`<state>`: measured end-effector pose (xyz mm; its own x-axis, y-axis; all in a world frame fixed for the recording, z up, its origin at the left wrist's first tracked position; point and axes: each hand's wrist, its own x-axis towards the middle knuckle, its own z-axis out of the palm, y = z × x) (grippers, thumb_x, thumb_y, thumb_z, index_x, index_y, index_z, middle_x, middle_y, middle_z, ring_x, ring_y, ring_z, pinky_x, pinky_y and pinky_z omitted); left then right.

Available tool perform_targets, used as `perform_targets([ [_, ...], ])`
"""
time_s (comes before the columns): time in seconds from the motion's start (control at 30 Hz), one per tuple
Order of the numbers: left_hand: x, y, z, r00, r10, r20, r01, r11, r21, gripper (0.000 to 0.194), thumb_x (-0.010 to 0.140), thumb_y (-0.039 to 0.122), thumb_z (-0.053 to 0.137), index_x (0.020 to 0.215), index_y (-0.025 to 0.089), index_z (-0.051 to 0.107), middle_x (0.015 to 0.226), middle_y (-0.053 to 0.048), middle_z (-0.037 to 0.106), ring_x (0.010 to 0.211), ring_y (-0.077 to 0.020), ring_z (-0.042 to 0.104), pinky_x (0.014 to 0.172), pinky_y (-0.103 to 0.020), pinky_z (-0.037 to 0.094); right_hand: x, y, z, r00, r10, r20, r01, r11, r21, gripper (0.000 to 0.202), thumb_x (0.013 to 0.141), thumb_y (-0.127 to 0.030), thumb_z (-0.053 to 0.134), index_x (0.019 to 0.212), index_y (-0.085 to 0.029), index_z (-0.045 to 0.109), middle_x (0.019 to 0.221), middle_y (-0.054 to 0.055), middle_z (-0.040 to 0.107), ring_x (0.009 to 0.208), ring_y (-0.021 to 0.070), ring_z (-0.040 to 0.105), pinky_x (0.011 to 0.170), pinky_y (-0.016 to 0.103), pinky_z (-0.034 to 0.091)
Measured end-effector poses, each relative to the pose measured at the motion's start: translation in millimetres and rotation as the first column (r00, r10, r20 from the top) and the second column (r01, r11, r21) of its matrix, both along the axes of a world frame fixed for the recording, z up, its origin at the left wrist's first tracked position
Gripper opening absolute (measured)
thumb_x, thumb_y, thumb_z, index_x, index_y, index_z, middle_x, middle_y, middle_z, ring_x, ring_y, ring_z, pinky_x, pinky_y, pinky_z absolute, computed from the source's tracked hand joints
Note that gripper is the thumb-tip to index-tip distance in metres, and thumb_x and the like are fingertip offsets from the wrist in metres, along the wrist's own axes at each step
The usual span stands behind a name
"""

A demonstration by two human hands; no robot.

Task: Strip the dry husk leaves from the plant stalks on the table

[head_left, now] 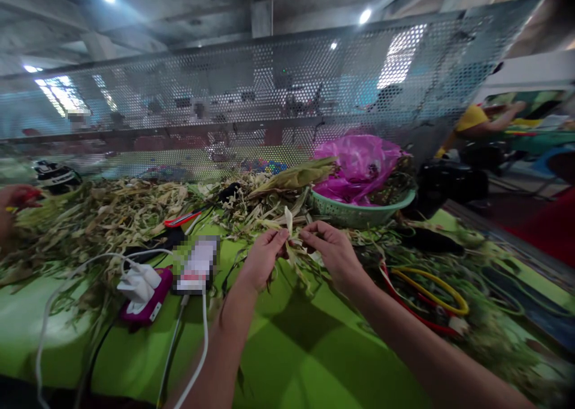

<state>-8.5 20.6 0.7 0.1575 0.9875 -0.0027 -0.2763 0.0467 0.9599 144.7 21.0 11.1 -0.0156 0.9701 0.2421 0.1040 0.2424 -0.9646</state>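
Over the green tabletop (287, 367), my left hand (265, 256) pinches a small bunch of dry plant strips (291, 250), which look like corn husk. My right hand (330, 247) closes thumb and fingers on the bunch's other side. A pale pointed piece sticks up between the hands, and thin greenish ends hang below them. Just beyond lie more dried husks and stems (251, 211), with one large dry husk (296, 176) leaning toward the basket. What sits right between the fingertips is partly hidden.
A green basket (359, 213) holds a pink plastic bag (359, 163). Left are a phone (196, 265), a purple power strip (146, 295) with white chargers and cables, and an orange cutter (182, 218). Yellow cord (431, 277) lies right. Perforated metal panel (251, 97) stands behind. Another person's hand (20, 198) shows far left.
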Motion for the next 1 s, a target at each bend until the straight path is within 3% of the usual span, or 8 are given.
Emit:
perform_targets([
  [0.1,-2.1,-0.7,0.9,1.0,-0.003,-0.002,0.003,1.0,0.013,0.036,0.075,0.052,0.065,0.07,0.017,0.064,0.053,0.005,0.038,0.052,-0.0081,0.038,0.054,-0.021,0.034,3.4,1.5,2.0,0.999,0.02,0.047,-0.02,1.0,0.013,0.029,0.074,-0.046,0.066,0.072,-0.018,0.06,0.062,-0.002,0.055,0.06,0.013,0.047,0.059,0.027,0.037],
  [0.17,-3.8,-1.8,2.2,1.0,-0.018,-0.004,0.019,0.999,0.028,0.033,0.077,0.049,0.064,0.074,0.016,0.066,0.057,0.004,0.044,0.055,-0.0086,0.04,0.055,-0.021,0.034,5.5,1.8,4.3,0.998,0.033,0.051,-0.034,0.999,0.011,0.028,0.073,-0.046,0.068,0.072,-0.018,0.062,0.063,-0.001,0.056,0.061,0.0135,0.048,0.06,0.027,0.038],
  [0.37,-3.2,-4.2,4.2,0.987,-0.138,-0.079,0.145,0.984,0.103,0.028,0.081,0.04,0.061,0.1,0.021,0.069,0.083,-0.002,0.065,0.074,-0.0137,0.055,0.071,-0.024,0.042,8.9,0.7,10.2,0.958,0.21,-0.196,-0.231,0.969,-0.092,0.029,0.074,-0.045,0.068,0.087,-0.018,0.068,0.084,0.004,0.068,0.083,0.019,0.061,0.078,0.032,0.045],
  [0.57,2.6,-4.6,3.4,0.955,-0.222,-0.198,0.26,0.947,0.189,0.033,0.081,0.039,0.062,0.105,0.017,0.068,0.1,-0.007,0.068,0.091,-0.0192,0.059,0.089,-0.03,0.042,12.2,3.4,8.9,0.949,0.183,-0.255,-0.223,0.965,-0.136,0.027,0.065,-0.041,0.077,0.074,-0.018,0.064,0.07,-0.001,0.062,0.065,0.0137,0.055,0.065,0.028,0.042],
  [0.83,5.5,-8.6,5.5,0.919,-0.235,-0.316,0.3,0.938,0.175,0.031,0.081,0.044,0.063,0.091,0.015,0.069,0.085,-0.005,0.066,0.084,-0.0185,0.055,0.082,-0.029,0.041,8.7,7.5,-0.8,0.968,0.017,-0.251,-0.046,0.993,-0.108,0.032,0.059,-0.039,0.079,0.062,-0.017,0.056,0.059,-0.005,0.05,0.056,0.0091,0.042,0.058,0.025,0.034],
  [1.0,8.4,-6.5,-3.7,0.979,-0.121,-0.166,0.133,0.989,0.058,0.031,0.076,0.046,0.068,0.077,0.016,0.065,0.065,0.0,0.056,0.062,-0.0111,0.048,0.06,-0.022,0.038,13.5,7.8,5.7,0.935,0.085,-0.343,-0.135,0.983,-0.124,0.032,0.065,-0.044,0.077,0.076,-0.018,0.062,0.07,-0.002,0.06,0.062,0.0115,0.052,0.061,0.026,0.039],
])
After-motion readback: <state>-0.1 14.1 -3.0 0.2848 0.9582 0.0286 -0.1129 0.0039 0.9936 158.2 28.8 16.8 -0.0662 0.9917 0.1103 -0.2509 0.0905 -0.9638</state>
